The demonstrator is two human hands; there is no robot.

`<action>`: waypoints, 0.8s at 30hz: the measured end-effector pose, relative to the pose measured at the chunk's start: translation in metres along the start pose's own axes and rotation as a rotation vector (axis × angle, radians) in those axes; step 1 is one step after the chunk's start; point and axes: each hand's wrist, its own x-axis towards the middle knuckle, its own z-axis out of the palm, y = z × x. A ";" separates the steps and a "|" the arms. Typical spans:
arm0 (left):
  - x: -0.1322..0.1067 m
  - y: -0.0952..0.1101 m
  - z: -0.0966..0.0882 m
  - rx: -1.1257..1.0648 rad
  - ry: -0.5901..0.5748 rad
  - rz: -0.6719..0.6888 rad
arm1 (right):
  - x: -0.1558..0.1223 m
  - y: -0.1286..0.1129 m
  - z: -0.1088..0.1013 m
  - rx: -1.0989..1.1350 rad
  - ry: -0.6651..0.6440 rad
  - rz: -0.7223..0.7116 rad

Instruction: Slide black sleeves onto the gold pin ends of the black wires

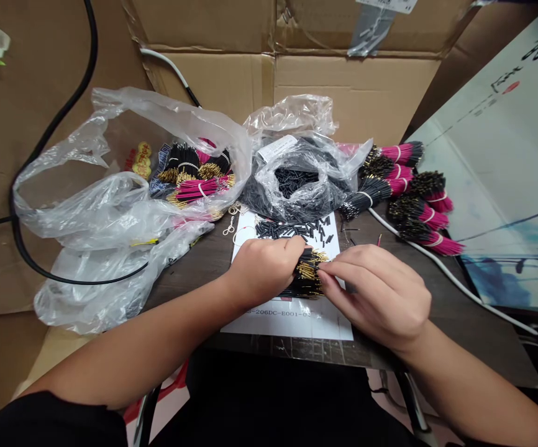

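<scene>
My left hand [269, 270] is wrapped round a bundle of black wires with gold metal terminals [310, 268], whose tips point up and to the right. The thumb and forefinger of my right hand [381, 288] are pinched together at the right edge of those terminals. What lies between these fingertips is too small and covered to make out. Under the bundle is a white printed sheet [292, 326]. Short black tube pieces [292, 230] lie scattered on it, just beyond my left hand.
Behind the sheet stands an open clear bag of black tube pieces [297, 181]. Banded pink and black wire bundles [430, 214] lie at right, near a white cable [455, 267]. More bundles [199, 171] sit in a plastic bag [110, 211] at left. Cardboard [353, 87] walls the back.
</scene>
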 end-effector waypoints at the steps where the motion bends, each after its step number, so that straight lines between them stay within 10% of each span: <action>1: 0.000 0.000 0.000 0.007 -0.006 0.000 | 0.000 0.001 0.000 0.009 -0.012 -0.001; 24: -0.001 0.001 -0.002 -0.060 -0.072 -0.062 | -0.005 -0.005 0.013 -0.162 0.124 -0.042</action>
